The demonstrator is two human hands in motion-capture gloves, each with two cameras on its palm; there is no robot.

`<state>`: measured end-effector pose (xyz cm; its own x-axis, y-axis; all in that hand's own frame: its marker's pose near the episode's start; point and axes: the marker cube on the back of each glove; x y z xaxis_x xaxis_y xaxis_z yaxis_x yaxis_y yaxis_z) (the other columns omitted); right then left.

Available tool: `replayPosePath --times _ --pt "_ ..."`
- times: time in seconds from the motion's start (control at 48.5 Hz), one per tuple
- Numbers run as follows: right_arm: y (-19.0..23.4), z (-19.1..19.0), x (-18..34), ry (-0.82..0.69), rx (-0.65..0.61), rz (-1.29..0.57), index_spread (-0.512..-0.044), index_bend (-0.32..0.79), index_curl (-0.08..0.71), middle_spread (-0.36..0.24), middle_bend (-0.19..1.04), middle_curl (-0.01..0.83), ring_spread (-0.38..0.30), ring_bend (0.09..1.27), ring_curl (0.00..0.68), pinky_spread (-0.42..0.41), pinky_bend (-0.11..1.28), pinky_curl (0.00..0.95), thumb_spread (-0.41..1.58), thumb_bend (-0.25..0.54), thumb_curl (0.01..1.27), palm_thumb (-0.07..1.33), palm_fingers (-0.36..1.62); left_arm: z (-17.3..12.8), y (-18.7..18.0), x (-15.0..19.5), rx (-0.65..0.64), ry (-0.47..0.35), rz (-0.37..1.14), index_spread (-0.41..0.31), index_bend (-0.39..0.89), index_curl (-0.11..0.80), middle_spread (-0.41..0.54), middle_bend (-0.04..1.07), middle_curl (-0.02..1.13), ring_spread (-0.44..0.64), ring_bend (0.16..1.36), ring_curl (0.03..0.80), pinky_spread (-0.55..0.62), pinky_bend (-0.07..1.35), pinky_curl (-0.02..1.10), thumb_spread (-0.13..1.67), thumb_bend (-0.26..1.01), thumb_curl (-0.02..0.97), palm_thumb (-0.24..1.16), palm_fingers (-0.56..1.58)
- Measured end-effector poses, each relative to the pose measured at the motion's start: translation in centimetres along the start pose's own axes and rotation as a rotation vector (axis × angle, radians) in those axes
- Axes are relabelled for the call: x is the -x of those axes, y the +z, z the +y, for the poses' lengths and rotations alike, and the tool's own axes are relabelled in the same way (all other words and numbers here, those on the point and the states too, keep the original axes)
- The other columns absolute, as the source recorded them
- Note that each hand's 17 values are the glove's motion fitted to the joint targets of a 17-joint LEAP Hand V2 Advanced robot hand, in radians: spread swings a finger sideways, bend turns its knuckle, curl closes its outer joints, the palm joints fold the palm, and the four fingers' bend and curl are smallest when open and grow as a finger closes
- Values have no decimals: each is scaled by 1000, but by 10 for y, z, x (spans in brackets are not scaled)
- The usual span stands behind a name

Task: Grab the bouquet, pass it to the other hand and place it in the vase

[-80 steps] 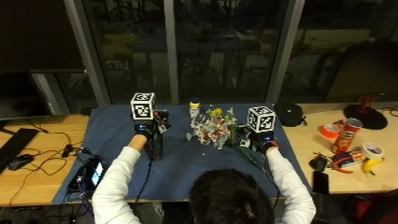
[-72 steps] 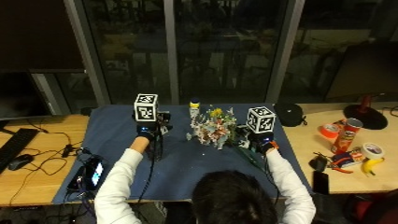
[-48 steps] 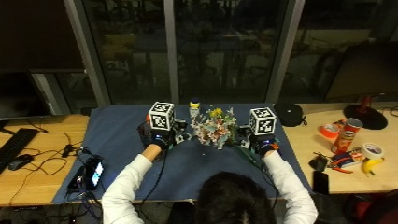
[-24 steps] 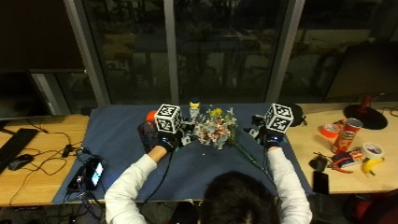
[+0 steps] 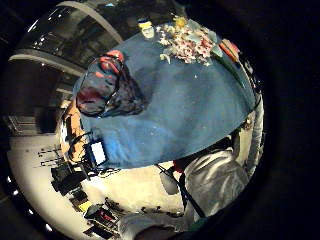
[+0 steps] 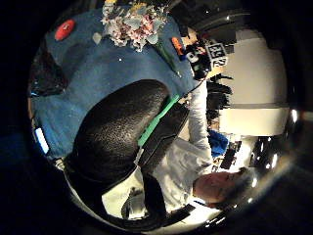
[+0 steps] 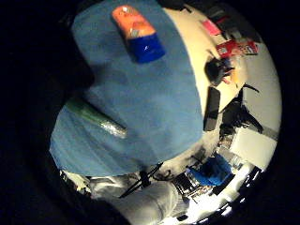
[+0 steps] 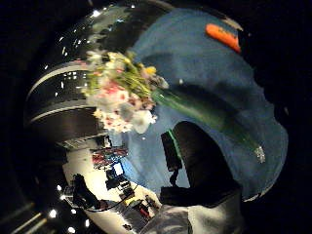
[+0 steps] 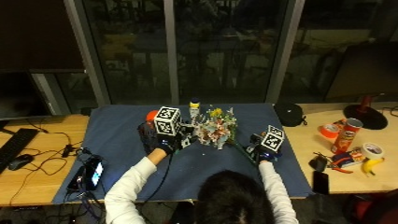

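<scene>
A wooden surface (image 9: 43, 154) runs wide, a blue cloth (image 9: 118, 135) spread over its middle; on the cloth, the bouquet (image 9: 216, 129) lies with its green stem toward the person, a small bottle (image 9: 195, 108) just behind it; a phone (image 9: 95, 171) glows at the cloth's left edge; out right, a red crisp tube (image 9: 349, 134), tape roll (image 9: 373, 150), banana (image 9: 371, 165); far left, keyboard (image 9: 13, 142) and mouse (image 9: 20, 161).

Your left hand (image 9: 165, 144) is raised just beside the bouquet (image 9: 215, 129), on its left, forearm stretched forward. Your right hand (image 9: 264, 152) sits lower, to the bouquet's right, near its stem. Neither hand's fingers can be made out.
</scene>
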<state>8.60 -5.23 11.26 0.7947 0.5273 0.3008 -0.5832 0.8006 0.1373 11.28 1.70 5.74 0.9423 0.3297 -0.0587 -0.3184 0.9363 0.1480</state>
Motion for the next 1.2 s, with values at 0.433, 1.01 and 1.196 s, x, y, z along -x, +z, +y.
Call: replayPosePath --times 0.433,1.01,1.196 --pt "69 3 25 -14 1 94 -235 118 236 -173 404 480 -210 698 434 -268 565 389 1015 93 438 867 1361 0 15 -1 47 4 12 -21 159 257 226 196 357 301 619 271 392 341 325 1038 -19 274 31 187" --pt "-57 14 126 -316 -180 -1099 -216 492 492 -158 780 627 -191 941 541 -230 699 495 842 -5 500 983 1426 -76 46 -8 -196 -44 597 -39 172 345 170 170 337 234 545 266 336 269 325 1094 -8 296 184 335" --pt "-62 48 185 -464 -93 -1328 -214 470 517 -145 801 628 -187 965 546 -224 717 505 711 -20 569 1016 1403 -100 34 -51 -276 38 761 -2 135 330 152 191 346 204 547 276 300 285 336 1075 1 315 290 368"
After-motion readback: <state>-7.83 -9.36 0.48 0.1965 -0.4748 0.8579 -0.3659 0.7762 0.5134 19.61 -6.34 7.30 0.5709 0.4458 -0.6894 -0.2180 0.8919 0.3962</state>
